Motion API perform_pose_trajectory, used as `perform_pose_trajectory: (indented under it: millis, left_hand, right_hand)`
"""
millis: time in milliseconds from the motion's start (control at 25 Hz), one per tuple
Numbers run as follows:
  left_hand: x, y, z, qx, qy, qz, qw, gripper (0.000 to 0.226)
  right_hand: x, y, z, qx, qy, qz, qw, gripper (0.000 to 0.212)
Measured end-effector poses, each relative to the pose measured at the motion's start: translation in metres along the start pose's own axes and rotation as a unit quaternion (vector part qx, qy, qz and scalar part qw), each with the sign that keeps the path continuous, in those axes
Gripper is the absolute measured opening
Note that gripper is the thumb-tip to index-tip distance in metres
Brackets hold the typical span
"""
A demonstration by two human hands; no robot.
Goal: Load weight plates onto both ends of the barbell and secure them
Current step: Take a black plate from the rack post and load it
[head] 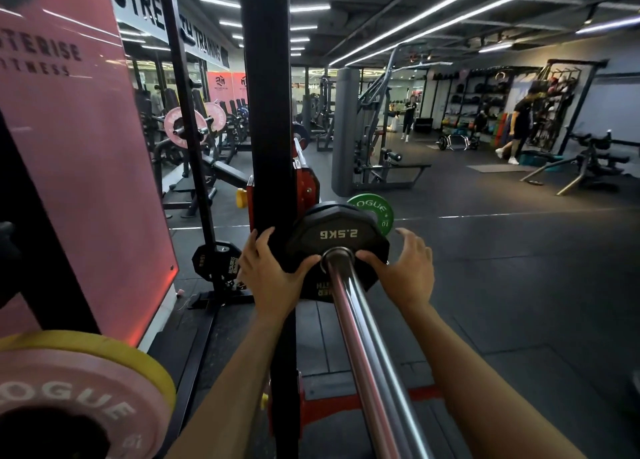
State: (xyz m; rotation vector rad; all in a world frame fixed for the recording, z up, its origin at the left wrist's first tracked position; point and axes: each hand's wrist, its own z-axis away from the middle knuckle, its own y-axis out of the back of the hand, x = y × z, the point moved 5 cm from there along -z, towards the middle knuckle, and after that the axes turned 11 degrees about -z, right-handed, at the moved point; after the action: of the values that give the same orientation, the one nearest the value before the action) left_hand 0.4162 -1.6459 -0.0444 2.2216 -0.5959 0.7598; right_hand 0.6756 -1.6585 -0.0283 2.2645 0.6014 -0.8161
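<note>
A chrome barbell sleeve (367,337) runs away from me to a black 2.5KG plate (337,233) threaded on it. Behind that plate sits a green plate (375,207) on the same bar. My left hand (268,271) presses on the black plate's left side, thumb near the bar hole and fingers spread over the rim. On the right side my right hand (401,268) touches the plate beside the bar, its fingers loosely spread.
A black rack upright (266,112) stands just left of the plate. Pink and yellow plates (79,396) are stored at lower left, a black plate (216,261) on a peg beyond. Machines, benches and people fill the far gym floor.
</note>
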Motion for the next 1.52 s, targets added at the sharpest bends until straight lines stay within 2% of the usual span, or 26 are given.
perform_pose_trajectory:
  millis: [160, 320, 440, 600, 800, 920, 1040, 1160, 1320, 1520]
  left_hand:
    - [0.014, 0.015, 0.004, -0.026, 0.017, -0.013, 0.999, 0.104]
    - [0.016, 0.035, 0.027, -0.018, 0.041, 0.007, 0.999, 0.110]
    - [0.010, 0.057, 0.050, 0.002, 0.026, 0.041, 0.999, 0.100]
    - [0.024, 0.094, 0.077, 0.005, 0.001, 0.014, 1.000, 0.086]
    - [0.056, 0.137, 0.131, -0.045, -0.030, -0.009, 0.999, 0.074]
    - [0.070, 0.164, 0.176, -0.054, -0.040, -0.045, 0.997, 0.069]
    - [0.080, 0.190, 0.223, -0.061, -0.072, -0.073, 0.993, 0.072]
    - [0.091, 0.211, 0.261, -0.071, -0.117, -0.130, 0.982, 0.072]
    - [0.100, 0.233, 0.277, -0.075, -0.132, -0.168, 0.974, 0.071]
    - [0.085, 0.281, 0.280, -0.059, -0.118, -0.149, 0.980, 0.072]
  right_hand:
    - [-0.013, 0.007, 0.006, -0.014, -0.020, 0.026, 0.999, 0.100]
    - [-0.016, 0.017, 0.034, -0.035, -0.070, -0.056, 0.995, 0.100]
    - [-0.019, 0.040, 0.056, -0.029, -0.036, -0.095, 0.994, 0.095]
    - [-0.036, 0.077, 0.075, -0.038, 0.001, -0.094, 0.995, 0.081]
    - [-0.051, 0.131, 0.117, -0.047, 0.001, -0.138, 0.989, 0.072]
    - [-0.050, 0.165, 0.152, -0.084, -0.012, -0.148, 0.985, 0.069]
    - [-0.051, 0.196, 0.192, -0.125, -0.007, -0.156, 0.980, 0.068]
    - [-0.058, 0.225, 0.229, -0.127, 0.002, -0.146, 0.981, 0.071]
    - [-0.079, 0.251, 0.260, -0.125, 0.042, -0.086, 0.987, 0.065]
    - [-0.131, 0.255, 0.290, -0.104, 0.093, -0.060, 0.988, 0.060]
